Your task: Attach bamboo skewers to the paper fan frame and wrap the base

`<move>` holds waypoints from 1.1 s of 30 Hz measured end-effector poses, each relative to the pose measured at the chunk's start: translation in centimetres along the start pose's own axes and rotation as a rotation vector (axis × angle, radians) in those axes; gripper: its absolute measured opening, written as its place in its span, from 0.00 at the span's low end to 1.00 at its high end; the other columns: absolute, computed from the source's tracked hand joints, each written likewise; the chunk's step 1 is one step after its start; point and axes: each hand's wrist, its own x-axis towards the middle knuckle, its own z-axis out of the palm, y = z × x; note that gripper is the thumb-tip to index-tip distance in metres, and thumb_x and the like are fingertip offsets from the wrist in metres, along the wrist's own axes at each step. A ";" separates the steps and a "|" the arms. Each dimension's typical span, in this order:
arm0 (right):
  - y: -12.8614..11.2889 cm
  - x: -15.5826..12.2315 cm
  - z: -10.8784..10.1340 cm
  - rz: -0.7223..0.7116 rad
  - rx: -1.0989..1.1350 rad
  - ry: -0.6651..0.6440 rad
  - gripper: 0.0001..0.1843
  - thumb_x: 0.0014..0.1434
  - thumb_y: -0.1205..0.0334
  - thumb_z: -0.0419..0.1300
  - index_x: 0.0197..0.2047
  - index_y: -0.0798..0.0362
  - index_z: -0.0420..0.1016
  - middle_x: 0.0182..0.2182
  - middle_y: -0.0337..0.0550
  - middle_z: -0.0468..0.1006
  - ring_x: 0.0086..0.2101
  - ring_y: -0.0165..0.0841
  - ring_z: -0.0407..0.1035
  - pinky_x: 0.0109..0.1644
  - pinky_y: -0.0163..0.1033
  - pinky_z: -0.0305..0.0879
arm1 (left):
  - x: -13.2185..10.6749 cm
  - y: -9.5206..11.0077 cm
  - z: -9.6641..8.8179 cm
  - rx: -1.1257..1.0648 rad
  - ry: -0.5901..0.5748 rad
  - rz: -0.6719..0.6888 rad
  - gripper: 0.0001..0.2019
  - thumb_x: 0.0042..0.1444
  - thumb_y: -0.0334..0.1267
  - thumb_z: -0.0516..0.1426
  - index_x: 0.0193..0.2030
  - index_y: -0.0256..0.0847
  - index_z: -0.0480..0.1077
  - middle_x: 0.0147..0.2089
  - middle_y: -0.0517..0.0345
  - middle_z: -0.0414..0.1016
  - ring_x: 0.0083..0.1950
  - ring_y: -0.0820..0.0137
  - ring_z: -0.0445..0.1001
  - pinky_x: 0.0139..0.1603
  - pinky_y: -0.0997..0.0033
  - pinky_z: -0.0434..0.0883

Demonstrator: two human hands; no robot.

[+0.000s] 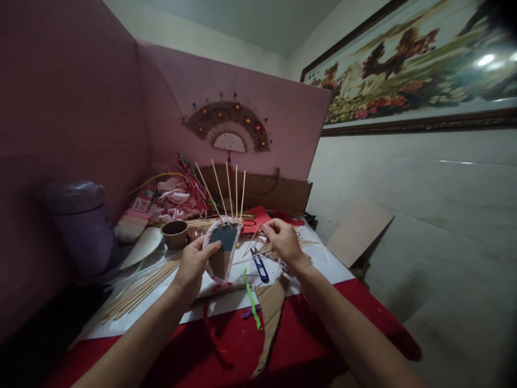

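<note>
My left hand [195,264] is closed round a fan-shaped cardboard piece [223,245] with a dark centre and a pale trimmed edge. Several thin wooden sticks [227,189] stand up out of its top. My right hand [283,240] hovers just to the right of it, its fingers pinched on a thin wooden stick [253,237]. Blue thread snips [260,267] lie on the white sheet below my right hand.
A bundle of wooden sticks [139,288] lies at the left on the white sheet [323,258] over a red cloth [307,345]. A green pipe cleaner [252,299], a cardboard strip [270,318], a brown cup [175,234], a purple pot [81,226] and pink ribbons [173,196] surround it. A decorated fan [228,126] hangs on the pink board.
</note>
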 end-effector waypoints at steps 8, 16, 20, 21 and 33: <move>6.1 -3.0 -7.2 0.206 -0.535 -0.311 0.21 0.38 0.59 0.66 0.38 0.55 0.70 0.34 0.44 0.75 0.35 0.38 0.68 0.37 0.37 0.59 | -0.4 0.1 0.4 -0.002 -0.001 -0.063 0.13 0.37 0.37 0.65 0.32 0.36 0.73 0.25 0.58 0.76 0.22 0.72 0.71 0.22 0.75 0.66; 6.7 -4.2 -6.5 0.085 -0.704 -0.277 0.17 0.49 0.67 0.54 0.45 0.57 0.65 0.41 0.53 0.75 0.40 0.41 0.68 0.41 0.39 0.58 | -0.6 0.2 0.5 -0.001 0.003 -0.072 0.13 0.37 0.37 0.64 0.32 0.36 0.74 0.26 0.56 0.77 0.22 0.70 0.71 0.19 0.75 0.65; 6.4 -3.9 -6.9 0.117 -0.709 -0.248 0.23 0.50 0.66 0.53 0.51 0.60 0.60 0.39 0.55 0.76 0.38 0.43 0.70 0.39 0.40 0.59 | -0.6 0.0 0.4 0.022 -0.008 -0.083 0.12 0.39 0.38 0.64 0.33 0.37 0.73 0.26 0.56 0.76 0.21 0.71 0.71 0.17 0.75 0.64; 6.5 -3.8 -6.9 0.127 -0.686 -0.224 0.24 0.50 0.67 0.52 0.52 0.60 0.60 0.38 0.55 0.76 0.37 0.43 0.70 0.39 0.40 0.59 | -0.7 -0.1 0.4 0.032 -0.021 -0.090 0.11 0.40 0.38 0.63 0.32 0.37 0.73 0.25 0.57 0.76 0.20 0.71 0.70 0.17 0.76 0.63; 4.4 -4.9 -7.9 0.362 0.123 0.171 0.21 0.53 0.46 0.53 0.39 0.57 0.68 0.28 0.46 0.77 0.12 0.26 0.57 0.15 0.34 0.53 | -0.5 -0.9 0.2 0.110 -0.043 -0.111 0.13 0.41 0.42 0.62 0.33 0.36 0.73 0.25 0.59 0.75 0.23 0.71 0.70 0.21 0.76 0.64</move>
